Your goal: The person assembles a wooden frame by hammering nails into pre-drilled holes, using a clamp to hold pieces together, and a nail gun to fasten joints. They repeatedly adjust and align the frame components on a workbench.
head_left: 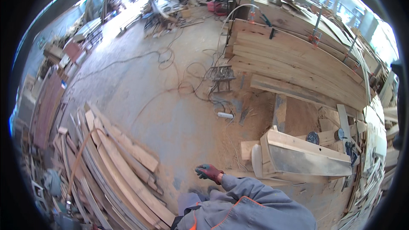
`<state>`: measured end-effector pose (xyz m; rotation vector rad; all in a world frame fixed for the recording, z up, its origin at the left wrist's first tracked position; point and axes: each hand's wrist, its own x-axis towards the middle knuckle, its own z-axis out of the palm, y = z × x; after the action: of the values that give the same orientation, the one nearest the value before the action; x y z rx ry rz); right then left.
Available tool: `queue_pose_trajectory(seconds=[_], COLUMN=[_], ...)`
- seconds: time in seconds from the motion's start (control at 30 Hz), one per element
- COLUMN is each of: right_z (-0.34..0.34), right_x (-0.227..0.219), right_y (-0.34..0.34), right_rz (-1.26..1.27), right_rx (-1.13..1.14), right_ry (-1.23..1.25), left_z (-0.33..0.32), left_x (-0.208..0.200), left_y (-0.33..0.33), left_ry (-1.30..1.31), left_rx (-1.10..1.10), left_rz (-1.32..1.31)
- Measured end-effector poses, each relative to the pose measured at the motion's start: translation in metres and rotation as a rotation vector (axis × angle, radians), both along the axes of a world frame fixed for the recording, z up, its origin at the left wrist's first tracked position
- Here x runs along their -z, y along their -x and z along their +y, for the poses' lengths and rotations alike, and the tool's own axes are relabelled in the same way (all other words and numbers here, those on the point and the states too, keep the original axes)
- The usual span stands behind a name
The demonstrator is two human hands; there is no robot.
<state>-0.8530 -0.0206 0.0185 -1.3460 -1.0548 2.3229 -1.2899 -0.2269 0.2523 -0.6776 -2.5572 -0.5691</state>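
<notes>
Fingers [200,171] of the gloved right hand [209,172]: close together; whether holding anything could not be told. Left hand: out of view.
Board stack [124,173]: lay left of the hand, lengths roughly aligned, presumably for compactness.
Right of stack: boxy timber piece [306,159].
Beyond, rightward: timber panel [289,55]; clamps [315,39] presumably kept it pressed.
</notes>
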Motion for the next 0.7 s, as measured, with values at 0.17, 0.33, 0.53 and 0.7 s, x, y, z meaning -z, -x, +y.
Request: queue_pose_trajectory(seconds=[0.17,0.33,0.53,0.7], right_z=[0.089,0.138,0.154,0.188], right_x=[0.051,0.086,0.084,0.122], right_y=[-0.009,-0.026,-0.031,-0.041], right_rz=[-0.125,-0.206,-0.301,-0.294], right_rx=[0.257,0.586,0.807,0.965], right_ry=[0.029,0.114,0.25,0.339], left_z=[0.151,0.334,0.618,0.86], left_x=[-0.003,-0.021,-0.028,-0.01], left_y=[0.105,0.216,0.295,0.21], left_ry=[0.015,0.039,0.067,0.302], left_rx=[0.08,0.245,0.527,0.49], left_rz=[0.053,0.205,0.485,1.161])
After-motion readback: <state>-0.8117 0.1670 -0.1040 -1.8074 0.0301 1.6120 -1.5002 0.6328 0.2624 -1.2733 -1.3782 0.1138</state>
